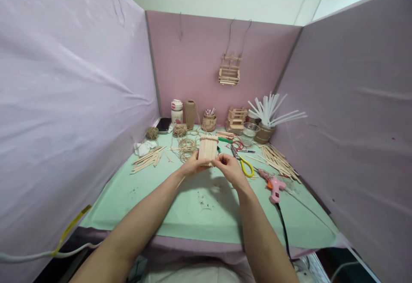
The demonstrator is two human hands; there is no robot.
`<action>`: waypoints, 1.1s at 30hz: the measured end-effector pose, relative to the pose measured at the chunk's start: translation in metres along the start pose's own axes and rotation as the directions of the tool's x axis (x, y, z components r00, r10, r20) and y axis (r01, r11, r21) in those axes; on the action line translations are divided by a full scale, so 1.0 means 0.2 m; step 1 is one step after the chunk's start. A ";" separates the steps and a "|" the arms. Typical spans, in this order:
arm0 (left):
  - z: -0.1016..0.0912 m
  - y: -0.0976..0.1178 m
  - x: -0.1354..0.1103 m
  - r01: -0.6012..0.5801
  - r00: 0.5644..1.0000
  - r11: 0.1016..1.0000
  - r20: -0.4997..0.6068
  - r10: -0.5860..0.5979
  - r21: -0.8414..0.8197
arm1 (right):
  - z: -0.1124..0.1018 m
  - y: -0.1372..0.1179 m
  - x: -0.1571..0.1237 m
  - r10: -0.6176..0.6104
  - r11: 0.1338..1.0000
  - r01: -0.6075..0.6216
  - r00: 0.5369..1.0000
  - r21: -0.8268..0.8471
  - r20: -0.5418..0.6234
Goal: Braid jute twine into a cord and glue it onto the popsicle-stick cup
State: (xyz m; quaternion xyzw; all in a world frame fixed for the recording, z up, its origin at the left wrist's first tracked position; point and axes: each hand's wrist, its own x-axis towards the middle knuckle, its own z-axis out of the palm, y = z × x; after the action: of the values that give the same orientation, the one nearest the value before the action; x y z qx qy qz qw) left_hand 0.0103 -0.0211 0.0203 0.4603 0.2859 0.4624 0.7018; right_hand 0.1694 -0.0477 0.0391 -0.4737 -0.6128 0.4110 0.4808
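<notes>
A small upright holder made of wooden craft sticks (207, 147) is held just above the green mat (199, 205). My left hand (193, 165) grips its lower left side, fingers wrapped round it. My right hand (229, 168) is closed in a pinch at the holder's lower right edge; what the fingertips hold, if anything, is too small to make out. A coil of jute twine (187, 145) lies just behind the holder.
Loose craft sticks lie at the left (148, 158) and right (278, 159). Yellow-handled scissors (242, 162) and a pink glue gun (273, 185) lie right of my hands. Jars, twine balls, a stick crate (237, 120), a plastic cup and white straws line the back wall.
</notes>
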 end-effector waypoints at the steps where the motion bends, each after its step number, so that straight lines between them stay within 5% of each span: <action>1: 0.00 0.00 0.00 0.008 1.000 1.000 0.003 -0.008 -0.008 | 0.00 0.00 0.00 0.004 1.000 -0.004 1.000 0.006 -0.003; 15: -0.05 -0.01 0.01 0.057 0.995 0.986 0.095 -0.042 -0.156 | -0.04 -0.03 -0.01 0.037 0.999 -0.037 0.997 0.000 0.070; 33: -0.07 0.02 0.00 0.077 0.988 0.994 0.139 -0.066 -0.074 | -0.05 -0.02 -0.01 0.038 0.999 -0.039 0.995 0.008 0.094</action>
State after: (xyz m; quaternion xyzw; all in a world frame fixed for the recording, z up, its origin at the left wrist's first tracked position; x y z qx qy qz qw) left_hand -0.0024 -0.0146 0.0173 0.4522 0.2351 0.4152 0.7536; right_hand 0.1789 -0.0510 0.0444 -0.4634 -0.6233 0.4450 0.4458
